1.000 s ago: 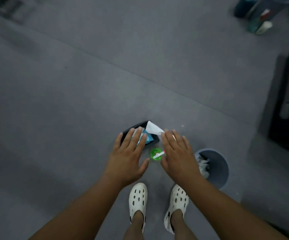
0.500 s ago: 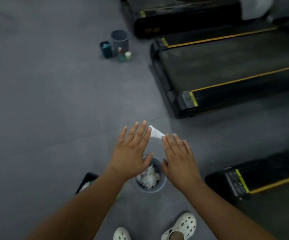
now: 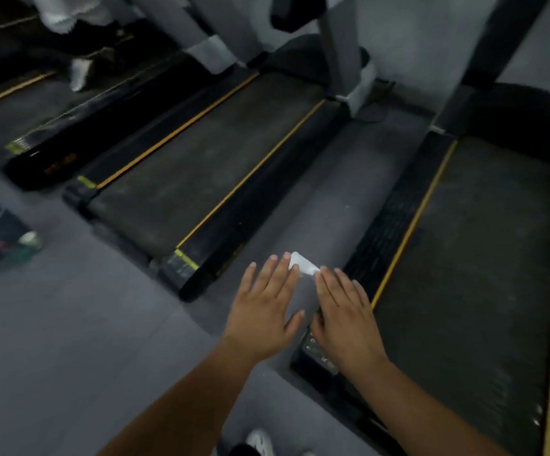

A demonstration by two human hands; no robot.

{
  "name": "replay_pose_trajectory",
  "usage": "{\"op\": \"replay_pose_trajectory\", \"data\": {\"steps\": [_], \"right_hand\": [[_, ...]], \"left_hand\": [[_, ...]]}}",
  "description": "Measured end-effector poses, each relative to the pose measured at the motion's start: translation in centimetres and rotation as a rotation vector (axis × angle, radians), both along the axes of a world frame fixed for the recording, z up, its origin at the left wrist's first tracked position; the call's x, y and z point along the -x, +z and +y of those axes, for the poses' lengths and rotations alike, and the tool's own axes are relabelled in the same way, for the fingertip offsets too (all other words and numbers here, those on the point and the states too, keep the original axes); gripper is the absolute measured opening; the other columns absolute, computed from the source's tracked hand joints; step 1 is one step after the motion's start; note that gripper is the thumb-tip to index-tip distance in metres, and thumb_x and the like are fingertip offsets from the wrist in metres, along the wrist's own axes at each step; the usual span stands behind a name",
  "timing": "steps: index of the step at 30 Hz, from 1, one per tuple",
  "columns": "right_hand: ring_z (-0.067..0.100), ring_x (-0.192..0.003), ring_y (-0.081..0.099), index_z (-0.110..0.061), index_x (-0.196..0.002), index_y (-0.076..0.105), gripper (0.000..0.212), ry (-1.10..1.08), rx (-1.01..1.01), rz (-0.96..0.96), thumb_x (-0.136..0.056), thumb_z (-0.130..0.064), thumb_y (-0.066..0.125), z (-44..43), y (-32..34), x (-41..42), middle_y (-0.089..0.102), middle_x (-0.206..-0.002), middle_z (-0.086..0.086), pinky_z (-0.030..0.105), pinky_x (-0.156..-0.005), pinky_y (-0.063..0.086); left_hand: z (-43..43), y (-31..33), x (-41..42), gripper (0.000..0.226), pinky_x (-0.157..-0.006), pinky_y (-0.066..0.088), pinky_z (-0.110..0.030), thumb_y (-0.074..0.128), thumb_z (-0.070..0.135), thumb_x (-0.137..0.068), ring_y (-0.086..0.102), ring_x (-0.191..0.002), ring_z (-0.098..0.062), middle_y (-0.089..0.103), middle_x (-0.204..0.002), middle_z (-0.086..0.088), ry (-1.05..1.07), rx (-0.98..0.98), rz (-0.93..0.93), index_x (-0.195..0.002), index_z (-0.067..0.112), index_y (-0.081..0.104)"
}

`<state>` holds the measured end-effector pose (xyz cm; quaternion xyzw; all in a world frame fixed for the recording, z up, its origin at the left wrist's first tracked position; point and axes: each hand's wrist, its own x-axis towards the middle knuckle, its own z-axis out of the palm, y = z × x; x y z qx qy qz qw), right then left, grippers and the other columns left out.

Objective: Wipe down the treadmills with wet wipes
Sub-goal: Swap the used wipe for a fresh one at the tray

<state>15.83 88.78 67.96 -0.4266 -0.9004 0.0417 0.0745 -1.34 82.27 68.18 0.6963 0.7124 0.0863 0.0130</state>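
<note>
A small white wet wipe [image 3: 303,265] is caught between the straight, flat fingers of the left hand [image 3: 263,311] and right hand [image 3: 346,320], just left of the black yellow-striped treadmill [image 3: 464,258]. Held this loosely, it could slip onto the grey floor [image 3: 69,340] beside that treadmill.

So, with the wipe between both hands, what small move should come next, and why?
Probably lower the wet wipe onto the black side rail of the nearest treadmill. It sits between the fingertips of the left hand and the right hand, which hovers above that rail.
</note>
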Motion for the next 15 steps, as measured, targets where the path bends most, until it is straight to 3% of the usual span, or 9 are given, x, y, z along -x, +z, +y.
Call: {"op": "replay_pose_trajectory", "data": {"steps": [6,13,15], "right_hand": [[0.027,-0.141,0.044,-0.008,-0.146,0.05,0.077,-0.286,0.009,-0.006,-0.075,-0.025,0.076,9.3,-0.8,-3.2,0.049,-0.151,0.006,0.047,-0.116,0.035],[0.027,-0.139,0.046,-0.007,-0.145,0.052,0.078,-0.651,0.033,0.025,-0.073,-0.024,0.078,18.5,-3.9,-1.3,0.051,-0.15,0.006,0.043,-0.118,0.027],[0.027,-0.14,0.046,-0.006,-0.145,0.051,0.078,-0.754,0.05,0.016,-0.074,-0.024,0.079,20.2,-4.4,-0.7,0.051,-0.15,0.007,0.045,-0.118,0.032]], "left_hand": [[14.9,-0.4,-1.1,0.079,-0.12,0.021,-0.055,0.042,0.056,-0.092,0.022,-0.153,-0.027,0.022,-0.166,-0.009,-0.257,0.034,0.056,-0.156,0.012,0.034],[31.1,-1.3,0.8,0.078,-0.119,0.015,-0.052,0.036,0.058,-0.094,0.025,-0.152,-0.027,0.025,-0.165,-0.01,-0.61,0.046,0.115,-0.156,0.012,0.033],[34.8,-1.9,0.7,0.077,-0.119,0.013,-0.052,0.036,0.059,-0.094,0.025,-0.152,-0.027,0.025,-0.165,-0.009,-0.718,0.064,0.132,-0.156,0.013,0.034]]}}
